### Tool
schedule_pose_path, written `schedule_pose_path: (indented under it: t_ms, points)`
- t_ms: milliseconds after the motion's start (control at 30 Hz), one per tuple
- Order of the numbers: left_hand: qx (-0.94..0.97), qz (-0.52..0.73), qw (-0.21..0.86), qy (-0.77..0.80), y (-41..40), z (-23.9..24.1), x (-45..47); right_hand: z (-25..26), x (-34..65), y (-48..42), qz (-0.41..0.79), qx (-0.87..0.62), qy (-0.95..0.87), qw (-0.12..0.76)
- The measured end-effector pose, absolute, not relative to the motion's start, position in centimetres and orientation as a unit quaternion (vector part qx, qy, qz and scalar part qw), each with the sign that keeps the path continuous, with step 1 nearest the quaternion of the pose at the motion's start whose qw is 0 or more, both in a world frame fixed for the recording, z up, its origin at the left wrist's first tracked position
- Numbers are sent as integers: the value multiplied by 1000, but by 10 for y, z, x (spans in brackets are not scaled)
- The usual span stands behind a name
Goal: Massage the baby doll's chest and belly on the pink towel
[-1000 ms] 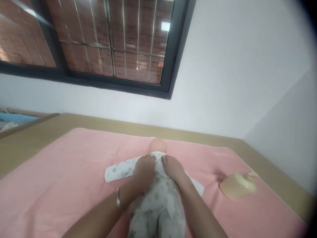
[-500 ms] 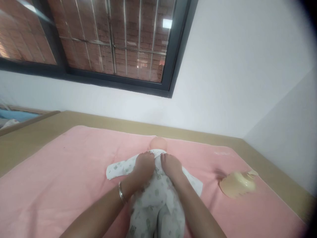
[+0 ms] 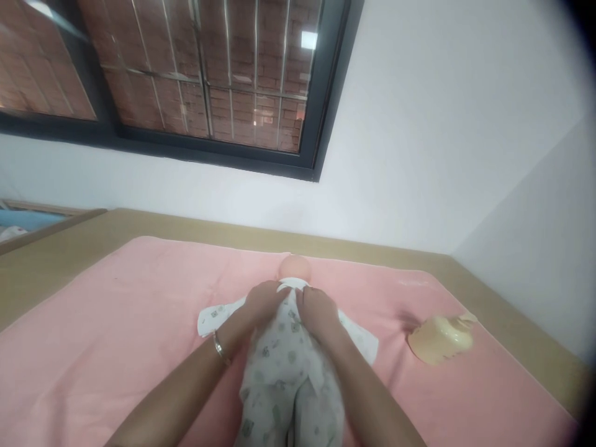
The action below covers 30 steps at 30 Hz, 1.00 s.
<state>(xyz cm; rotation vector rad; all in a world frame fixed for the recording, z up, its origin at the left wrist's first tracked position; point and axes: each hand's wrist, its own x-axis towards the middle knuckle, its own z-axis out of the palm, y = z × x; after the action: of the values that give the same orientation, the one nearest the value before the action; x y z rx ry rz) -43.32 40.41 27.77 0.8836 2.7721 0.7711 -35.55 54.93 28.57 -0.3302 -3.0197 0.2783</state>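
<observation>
A baby doll lies on its back on a pink cloth (image 3: pixel 116 323), its bare head (image 3: pixel 295 269) pointing toward the wall. It wears a white sleepsuit with small green prints (image 3: pixel 284 366). My left hand (image 3: pixel 263 302) and my right hand (image 3: pixel 316 310) meet at the suit's neckline, fingers pinching the two front edges of the fabric together just below the head. One empty sleeve (image 3: pixel 215 315) spreads out left, another lies flat to the right. A thin bangle (image 3: pixel 217 349) sits on my left wrist.
A cream plastic object (image 3: pixel 440 338) lies on the pink cloth to the right of the doll. The cloth covers a tan surface (image 3: pixel 60 248) against a white wall, under a dark-framed barred window (image 3: pixel 209 81). A second bed edge shows far left.
Both hands have slid a little up the doll's chest toward the neck, and their fingers have closed tighter on the fabric. The camera view shifted slightly.
</observation>
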Motion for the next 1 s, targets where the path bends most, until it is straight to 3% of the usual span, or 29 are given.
schedule_pose_path:
  t_ms: [200, 433, 633, 833, 1000]
  points:
    - [340, 72, -73, 935, 419, 268, -407, 290, -361, 560, 136, -125, -983, -11]
    - [288, 133, -4, 948, 415, 275, -422, 305, -339, 539, 91, -59, -993, 44]
    - [328, -7, -41, 944, 413, 296, -391, 286, -363, 556, 142, -136, -980, 22]
    - [281, 51, -71, 956, 417, 284, -400, 288, -360, 557, 127, -121, -984, 11]
    - [219, 160, 65, 960, 415, 273, -430, 295, -347, 547, 113, -70, -990, 47]
